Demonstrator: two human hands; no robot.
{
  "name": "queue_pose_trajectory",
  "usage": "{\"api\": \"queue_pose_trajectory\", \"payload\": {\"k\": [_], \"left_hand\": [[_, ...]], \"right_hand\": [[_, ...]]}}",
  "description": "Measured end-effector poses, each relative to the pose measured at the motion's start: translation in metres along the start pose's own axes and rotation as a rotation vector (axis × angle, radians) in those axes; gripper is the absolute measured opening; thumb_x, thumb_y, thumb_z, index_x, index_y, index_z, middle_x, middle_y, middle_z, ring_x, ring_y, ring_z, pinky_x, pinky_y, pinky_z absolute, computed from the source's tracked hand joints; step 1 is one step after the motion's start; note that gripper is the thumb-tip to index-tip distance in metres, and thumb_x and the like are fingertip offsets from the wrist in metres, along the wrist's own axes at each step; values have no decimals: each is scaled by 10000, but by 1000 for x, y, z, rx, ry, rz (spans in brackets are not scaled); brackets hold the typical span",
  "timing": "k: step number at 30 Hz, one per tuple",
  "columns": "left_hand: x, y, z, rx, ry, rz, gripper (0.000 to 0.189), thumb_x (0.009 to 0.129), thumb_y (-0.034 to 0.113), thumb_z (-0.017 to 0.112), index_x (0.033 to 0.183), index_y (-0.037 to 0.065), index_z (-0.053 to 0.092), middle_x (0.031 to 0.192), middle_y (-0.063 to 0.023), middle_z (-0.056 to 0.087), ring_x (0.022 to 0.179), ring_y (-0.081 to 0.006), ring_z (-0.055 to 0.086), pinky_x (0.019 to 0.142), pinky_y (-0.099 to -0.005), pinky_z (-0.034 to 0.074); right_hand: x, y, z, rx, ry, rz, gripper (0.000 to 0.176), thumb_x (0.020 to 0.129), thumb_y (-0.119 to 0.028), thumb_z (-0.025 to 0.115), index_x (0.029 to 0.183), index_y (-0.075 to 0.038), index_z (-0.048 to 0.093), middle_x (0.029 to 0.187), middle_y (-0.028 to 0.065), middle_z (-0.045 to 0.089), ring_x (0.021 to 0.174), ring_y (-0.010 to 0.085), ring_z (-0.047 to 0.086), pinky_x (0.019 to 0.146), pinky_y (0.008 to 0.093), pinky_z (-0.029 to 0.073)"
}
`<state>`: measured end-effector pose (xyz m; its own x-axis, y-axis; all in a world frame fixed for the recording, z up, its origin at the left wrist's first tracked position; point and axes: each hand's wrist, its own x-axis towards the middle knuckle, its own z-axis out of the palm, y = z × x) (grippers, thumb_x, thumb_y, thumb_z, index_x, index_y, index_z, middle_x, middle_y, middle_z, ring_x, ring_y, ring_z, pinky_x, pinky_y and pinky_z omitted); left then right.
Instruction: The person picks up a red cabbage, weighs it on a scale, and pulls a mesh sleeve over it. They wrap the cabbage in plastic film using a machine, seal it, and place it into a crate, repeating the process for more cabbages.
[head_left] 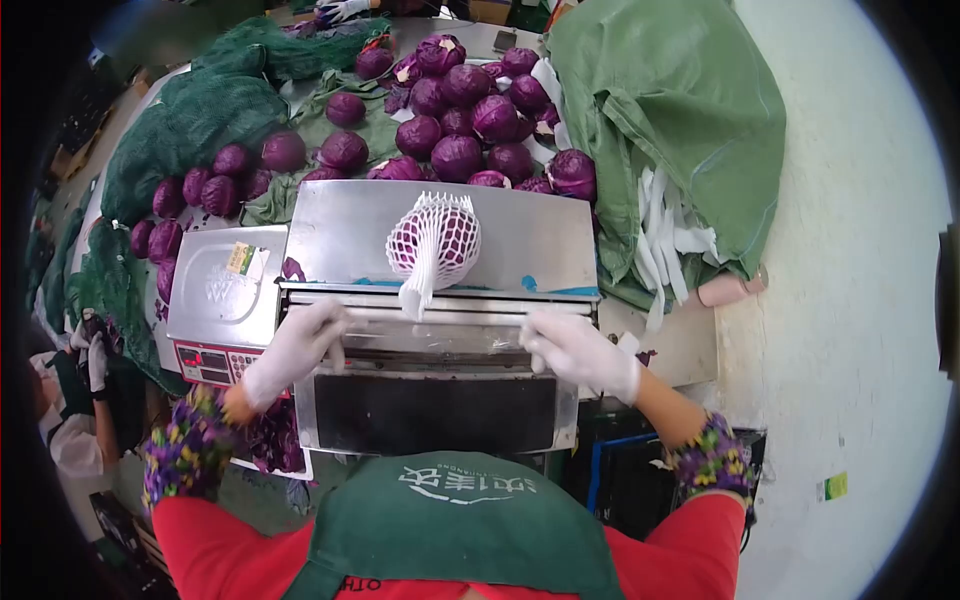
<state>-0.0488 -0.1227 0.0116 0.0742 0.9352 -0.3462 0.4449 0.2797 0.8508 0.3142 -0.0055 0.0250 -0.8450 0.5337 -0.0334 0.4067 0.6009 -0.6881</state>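
Observation:
My left hand [298,352], in a white glove, is closed on one end of a sheet of clear plastic film [440,340]. At the other end my gloved right hand [582,352] pinches the same film, which stretches between them over the rollers of a wrapping machine [530,225]. Just beyond the film, on the machine's metal top, lies a red cabbage [425,243] in a white foam net [455,210]. The net's gathered tail points towards me and hangs over the rollers. A dark plate [430,412] forms the machine's near side.
Behind the machine are piled several bare red cabbages [457,157]. A digital scale [228,285] stands at left, near green mesh sacks [195,125]. A green sack [670,110] with foam nets [660,235] lies at right. Another person's gloved hand [97,362] shows far left.

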Motion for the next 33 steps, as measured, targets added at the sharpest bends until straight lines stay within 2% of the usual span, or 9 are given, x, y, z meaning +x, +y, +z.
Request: {"api": "queue_pose_trajectory", "payload": {"k": [5, 8, 10, 14, 16, 19, 20, 24, 33], "left_hand": [[-24, 31, -26, -198, 503, 605, 120, 985, 28, 461, 1016, -43, 552, 905, -131, 691, 842, -218, 695, 807, -341, 554], [40, 67, -29, 277, 413, 770, 790, 727, 181, 811, 1388, 2, 417, 1422, -262, 422, 1366, -362, 376, 1105, -431, 339], [96, 44, -13, 603, 231, 623, 1180, 542, 280, 903, 1498, 44, 254, 1534, -253, 233, 1442, -378, 202, 1155, -431, 242], [139, 15, 25, -301, 44, 423, 837, 775, 312, 790, 1435, 18, 367, 1301, -159, 542, 1200, -210, 522, 1019, -335, 419], [118, 35, 40, -724, 46, 252, 568, 960, 453, 543, 1288, -10, 523, 1132, -73, 636, 958, -110, 609, 845, -244, 496], [45, 51, 52, -599, -229, -214, 686, 968, 604, 381, 1300, 23, 534, 1027, -69, 678, 752, -110, 654, 597, -241, 536], [25, 56, 59, -600, -346, -289, 668, 989, 591, 323, 1443, 106, 392, 1277, -92, 583, 1078, -179, 600, 766, -321, 542], [-22, 22, 112, -804, -563, -547, 724, 949, 676, 295, 1492, 197, 304, 1417, -49, 471, 1248, -230, 480, 893, -469, 494], [-67, -23, 127, -811, -325, -356, 472, 984, 374, 504, 1349, 75, 491, 1290, -76, 576, 1131, -211, 591, 988, -358, 482]], "right_hand": [[34, -54, -53, 831, 352, -60, 87, 971, -35, 498, 884, -26, 498, 787, 53, 597, 709, 140, 642, 672, 270, 518], [109, 8, -46, -248, 759, -397, 322, 859, 50, 548, 1163, -56, 535, 959, 120, 618, 760, 232, 653, 701, 289, 539], [133, 28, -31, -741, 498, -364, 489, 846, -9, 516, 1320, -121, 476, 1110, 140, 551, 908, 258, 633, 735, 337, 544], [139, 48, 7, -54, 365, -220, 608, 818, 12, 628, 1377, -86, 411, 1256, 156, 542, 1103, 274, 601, 952, 300, 480], [116, 25, -5, 920, 108, 102, 647, 807, -10, 682, 1380, -12, 383, 1313, 150, 526, 1217, 209, 518, 1052, 300, 386], [45, -5, 16, 797, -109, 272, 622, 824, -65, 681, 1357, 31, 377, 1322, 117, 510, 1236, 167, 462, 1089, 312, 335], [21, -14, 27, 799, -131, 332, 604, 853, -104, 660, 1361, 38, 366, 1323, 119, 508, 1239, 165, 461, 1088, 313, 338], [-47, -27, 77, 1086, -305, 515, 629, 908, -172, 651, 1420, -11, 323, 1342, 93, 486, 1213, 155, 483, 1022, 316, 422], [-83, -31, 111, 1781, -112, 775, 517, 954, -156, 486, 1441, -68, 337, 1253, 67, 568, 1092, 140, 572, 954, 308, 468]]}}
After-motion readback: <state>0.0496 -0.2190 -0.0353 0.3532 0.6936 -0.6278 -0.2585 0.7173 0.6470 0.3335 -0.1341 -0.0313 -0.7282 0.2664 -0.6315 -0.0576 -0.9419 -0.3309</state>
